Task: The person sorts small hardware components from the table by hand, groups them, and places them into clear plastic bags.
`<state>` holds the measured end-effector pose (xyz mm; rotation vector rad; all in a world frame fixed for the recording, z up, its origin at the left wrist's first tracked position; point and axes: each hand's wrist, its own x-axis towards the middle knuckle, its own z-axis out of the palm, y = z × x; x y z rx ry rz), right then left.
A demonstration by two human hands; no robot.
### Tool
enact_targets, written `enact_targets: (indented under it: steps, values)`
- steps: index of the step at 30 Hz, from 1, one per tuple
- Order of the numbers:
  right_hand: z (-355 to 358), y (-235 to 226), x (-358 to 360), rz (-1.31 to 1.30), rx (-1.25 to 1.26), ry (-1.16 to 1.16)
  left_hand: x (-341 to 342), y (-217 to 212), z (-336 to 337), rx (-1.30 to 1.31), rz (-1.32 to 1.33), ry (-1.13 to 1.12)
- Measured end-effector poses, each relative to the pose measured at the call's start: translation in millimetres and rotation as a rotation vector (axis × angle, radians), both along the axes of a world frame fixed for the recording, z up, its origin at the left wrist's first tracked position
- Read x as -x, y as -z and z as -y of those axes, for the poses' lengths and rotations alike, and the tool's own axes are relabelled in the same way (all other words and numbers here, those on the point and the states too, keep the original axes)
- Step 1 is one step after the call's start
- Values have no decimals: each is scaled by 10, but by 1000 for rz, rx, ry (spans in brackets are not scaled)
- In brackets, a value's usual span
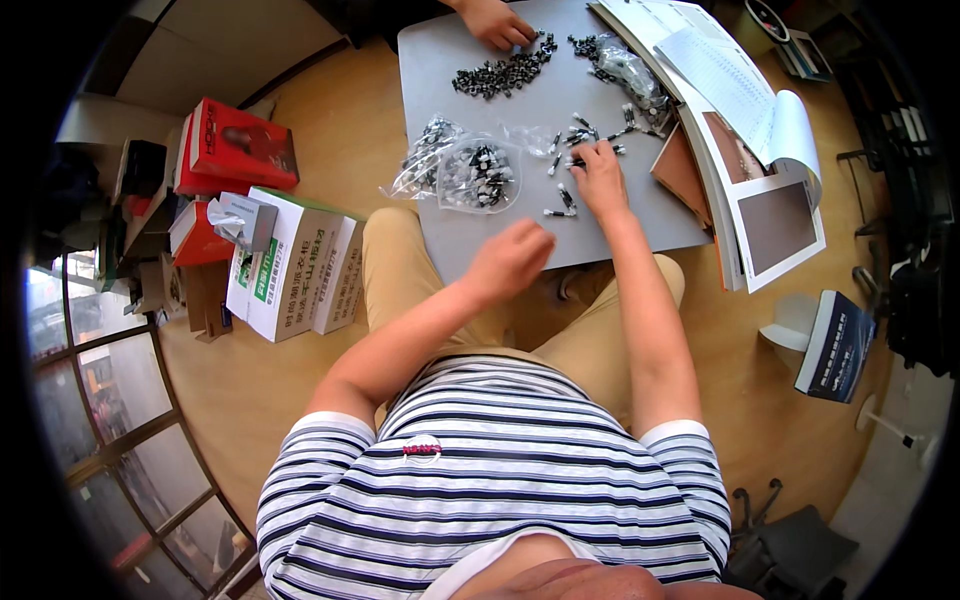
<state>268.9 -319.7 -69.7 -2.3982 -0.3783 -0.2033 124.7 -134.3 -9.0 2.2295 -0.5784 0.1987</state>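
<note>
My right hand (600,182) is over the grey table, fingers bent down and drawn together on a small black-and-white cylindrical part (577,162). Several similar parts (580,132) lie loose around it, and a couple (566,200) sit nearer the table's front edge. Curled closed, my left hand (512,258) hovers by that front edge; whatever its fingers may hold is hidden. Left of the loose parts lies a clear plastic bag (480,174) filled with black-and-white pieces. At the far edge, another person's hand (495,22) touches a pile of small black parts (497,75).
A stack of large sample boards and papers (740,150) covers the table's right side, beside a brown block (683,175). Another clear bag (632,72) lies at the back. White boxes (300,262), a tissue box (243,220) and red boxes (240,145) stand left on the floor.
</note>
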Motion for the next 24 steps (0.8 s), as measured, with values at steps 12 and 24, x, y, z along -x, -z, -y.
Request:
enact_targets:
  steps: [12, 24]
  values:
    - [-64, -219, -114, -256, 43, -227, -521, 442, 258, -341, -84, -68]
    - [-99, -232, -62, -209, 166, -326, -471, 491, 31, -446, 22, -232]
